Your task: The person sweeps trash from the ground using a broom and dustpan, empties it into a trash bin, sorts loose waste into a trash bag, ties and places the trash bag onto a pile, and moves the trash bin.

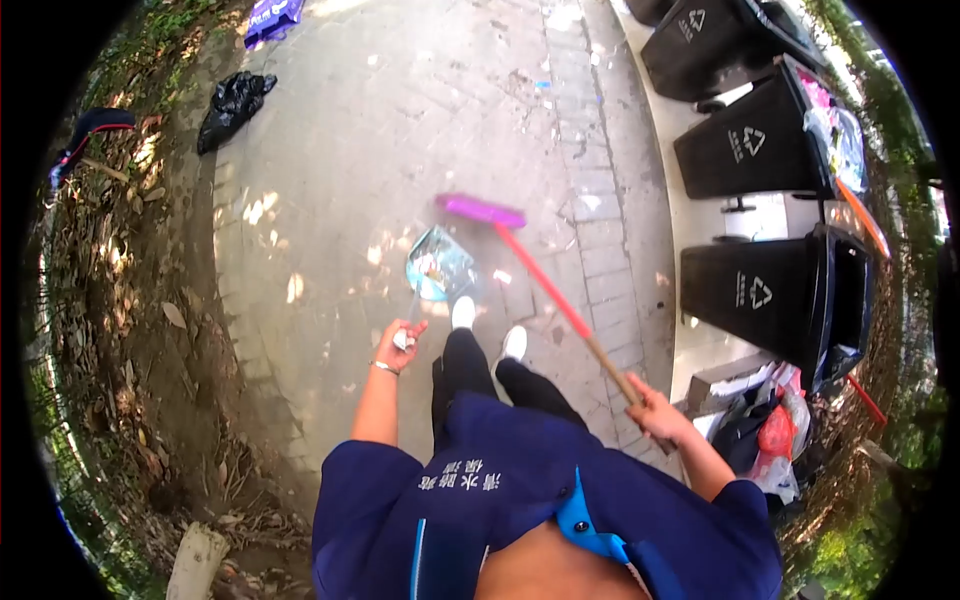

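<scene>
My right hand [655, 410] is wrapped round the wooden lower part of a broom [565, 295]. The broom has a red upper shaft and a purple head, which is slightly blurred and lies just beyond the dustpan. My left hand [400, 344] is closed at the upper end of the thin handle of a translucent light-blue dustpan [458, 258]. Something small and white shows in that hand, too small to name. Inside the dustpan lie bits of litter [430, 268]. It stands on the pavement just ahead of my white shoes [463, 312].
Several black wheeled bins [745, 290] line the right side, with filled bags [775, 435] near the closest one. A black plastic bag [235, 110] and a purple bag [272, 18] lie at the left. Dry leaves [295, 288] dot the pavement [330, 150], which borders bare soil.
</scene>
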Available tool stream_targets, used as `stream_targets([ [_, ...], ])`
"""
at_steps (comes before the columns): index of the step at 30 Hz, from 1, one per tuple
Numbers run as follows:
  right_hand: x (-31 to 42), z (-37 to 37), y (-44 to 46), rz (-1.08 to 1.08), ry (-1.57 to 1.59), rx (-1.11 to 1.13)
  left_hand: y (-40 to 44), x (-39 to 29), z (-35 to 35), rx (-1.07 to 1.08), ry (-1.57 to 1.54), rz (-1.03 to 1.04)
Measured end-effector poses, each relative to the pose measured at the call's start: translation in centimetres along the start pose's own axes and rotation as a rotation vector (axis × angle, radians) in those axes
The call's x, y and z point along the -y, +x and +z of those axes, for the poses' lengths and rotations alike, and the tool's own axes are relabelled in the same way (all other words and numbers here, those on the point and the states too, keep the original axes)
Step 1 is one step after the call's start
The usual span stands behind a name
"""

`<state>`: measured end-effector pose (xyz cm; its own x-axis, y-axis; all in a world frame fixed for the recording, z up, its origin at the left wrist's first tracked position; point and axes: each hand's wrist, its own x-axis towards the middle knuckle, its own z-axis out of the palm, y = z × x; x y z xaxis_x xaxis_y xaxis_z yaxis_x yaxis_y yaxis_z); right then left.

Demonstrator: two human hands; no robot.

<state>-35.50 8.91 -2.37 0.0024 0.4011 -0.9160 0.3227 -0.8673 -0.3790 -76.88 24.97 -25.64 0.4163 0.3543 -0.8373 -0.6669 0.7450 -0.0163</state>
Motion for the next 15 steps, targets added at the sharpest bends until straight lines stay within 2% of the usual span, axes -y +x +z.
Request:
stream_targets([
  [5,-2.2,1.1,3.1,0.065,0.258,-0.152,-2.1,-1.1,-1.4,0.022,0.242,-0.055],
  [8,-2.8,4.1,6.5,0.120,0.417,-0.155,-2.0,-2.0,-1.1,-0.025,0.335,-0.074],
  [10,-2.3,7.5,6.1,0.208,0.461,-0.133,-0.8,-1.9,-2.7,-0.015,0.330,-0.115],
  [13,-1.3,12.3,4.5,0.249,0.467,-0.070,0.1,-1.6,-1.1,0.024,0.372,-0.152],
  [15,0.4,13.8,3.3,0.248,0.601,0.124,1.2,-0.6,0.2,0.047,0.403,-0.164],
])
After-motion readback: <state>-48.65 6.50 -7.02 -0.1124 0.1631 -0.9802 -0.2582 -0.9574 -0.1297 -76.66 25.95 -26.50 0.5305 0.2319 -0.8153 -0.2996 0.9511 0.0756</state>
